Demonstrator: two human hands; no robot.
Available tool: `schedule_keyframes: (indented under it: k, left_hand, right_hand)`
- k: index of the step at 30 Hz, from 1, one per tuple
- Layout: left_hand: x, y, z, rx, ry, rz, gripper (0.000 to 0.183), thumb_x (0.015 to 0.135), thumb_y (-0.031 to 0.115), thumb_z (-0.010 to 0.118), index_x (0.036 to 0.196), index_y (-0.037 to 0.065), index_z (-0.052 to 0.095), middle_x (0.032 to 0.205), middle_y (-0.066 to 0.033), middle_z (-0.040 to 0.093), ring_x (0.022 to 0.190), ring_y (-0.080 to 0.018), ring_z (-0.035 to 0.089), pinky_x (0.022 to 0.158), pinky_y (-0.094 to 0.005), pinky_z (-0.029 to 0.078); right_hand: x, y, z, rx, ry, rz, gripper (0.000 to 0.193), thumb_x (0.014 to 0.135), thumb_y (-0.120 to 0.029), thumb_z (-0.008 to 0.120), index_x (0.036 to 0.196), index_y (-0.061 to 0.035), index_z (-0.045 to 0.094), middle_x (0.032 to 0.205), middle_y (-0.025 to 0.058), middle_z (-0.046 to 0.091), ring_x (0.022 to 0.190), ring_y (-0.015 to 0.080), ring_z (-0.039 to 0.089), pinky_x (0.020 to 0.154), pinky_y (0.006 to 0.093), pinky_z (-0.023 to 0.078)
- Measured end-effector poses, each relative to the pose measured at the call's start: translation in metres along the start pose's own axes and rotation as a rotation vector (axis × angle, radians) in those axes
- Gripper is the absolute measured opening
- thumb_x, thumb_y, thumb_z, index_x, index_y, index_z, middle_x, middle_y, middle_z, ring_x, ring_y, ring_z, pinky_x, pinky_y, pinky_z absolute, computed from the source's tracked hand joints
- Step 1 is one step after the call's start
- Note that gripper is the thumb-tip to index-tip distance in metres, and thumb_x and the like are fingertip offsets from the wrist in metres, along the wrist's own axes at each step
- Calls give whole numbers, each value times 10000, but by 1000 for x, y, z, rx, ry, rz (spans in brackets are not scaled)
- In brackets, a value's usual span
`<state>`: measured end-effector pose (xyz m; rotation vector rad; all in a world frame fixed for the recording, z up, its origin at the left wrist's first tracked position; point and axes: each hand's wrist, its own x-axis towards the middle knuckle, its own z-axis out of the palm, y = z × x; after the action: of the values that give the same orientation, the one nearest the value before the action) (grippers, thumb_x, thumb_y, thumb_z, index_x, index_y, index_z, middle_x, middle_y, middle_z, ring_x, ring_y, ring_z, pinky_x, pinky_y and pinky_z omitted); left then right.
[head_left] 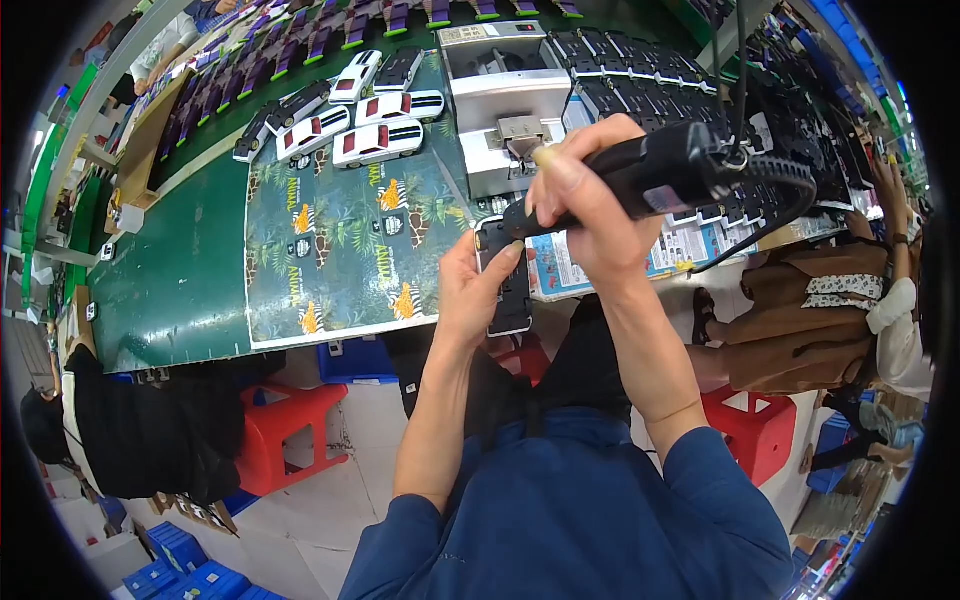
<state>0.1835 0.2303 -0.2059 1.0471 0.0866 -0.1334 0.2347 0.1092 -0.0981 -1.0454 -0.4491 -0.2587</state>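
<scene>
Toy car: We saw it held just in front of the metal box (510,97), on the side nearest the wearer, with the underside of the toy car (510,298) turned up. That underside looked long, narrow and black, and we made out a pale edge at its near end; finer detail was too small for us to read.

Left hand: We found the left hand (470,292) clamped on the toy car, its thumb lying over the dark underside.

Right hand: We saw the right hand (600,205) wrapped around a black electric screwdriver (655,172), nearer to us than the metal box and partly hiding its right side.

Screwdriver end: It pointed down at the far end of the toy car; we could not tell whether the bit touched a screw.

Cable: We noticed a coiled black cable (795,180) looping from the back of the screwdriver, well to the right of the metal box.

White cars: Left of the metal box we counted four white cars (378,144) standing upright, with red windows and black markings.

Dark rows: Right of the metal box we saw many black pieces (622,58) lined up close together.

Sheet: Left of the metal box, an animal-patterned sheet (345,240) covered part of the green table (180,290).
</scene>
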Motion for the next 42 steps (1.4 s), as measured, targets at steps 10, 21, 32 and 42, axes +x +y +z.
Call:
schedule_keyframes:
  k: [10, 21, 32, 42]
  left_hand:
    - [-2, -2, 3, 14, 45, 21, 245, 908, 83, 676, 1123, -16, 612, 910, -93, 700, 773, -121, 666, 704, -266, 552]
    - [-3, -1, 2, 9, 50, 25, 241, 905, 74, 670, 1120, -18, 611, 895, -90, 703, 762, -116, 665, 696, -265, 557]
    - [-3, 8, -4, -58, 32, -48, 265, 889, 70, 692, 1132, -15, 629, 910, -116, 718, 731, -140, 686, 684, -283, 577]
    - [-6, 8, -28, -509, -39, -71, 782, 742, -151, 613, 1442, 85, 357, 1258, -192, 566, 1111, -326, 632, 900, -537, 579]
  right_hand:
    - [-2, 11, 1, -135, -80, 6, 198, 757, -66, 797, 731, -44, 602, 634, -13, 568, 544, 44, 492, 506, 205, 376]
    - [-6, 9, -8, -198, -132, -14, 176, 807, -30, 720, 776, -46, 548, 649, 36, 555, 527, 89, 492, 521, 257, 415]
    - [-4, 2, -8, -40, -117, -83, 150, 799, -25, 750, 816, -27, 601, 652, 40, 596, 537, 82, 559, 527, 235, 447]
    - [57, 3, -12, -100, 11, -312, 124, 799, -16, 764, 752, 2, 650, 590, 24, 607, 469, 86, 575, 459, 210, 443]
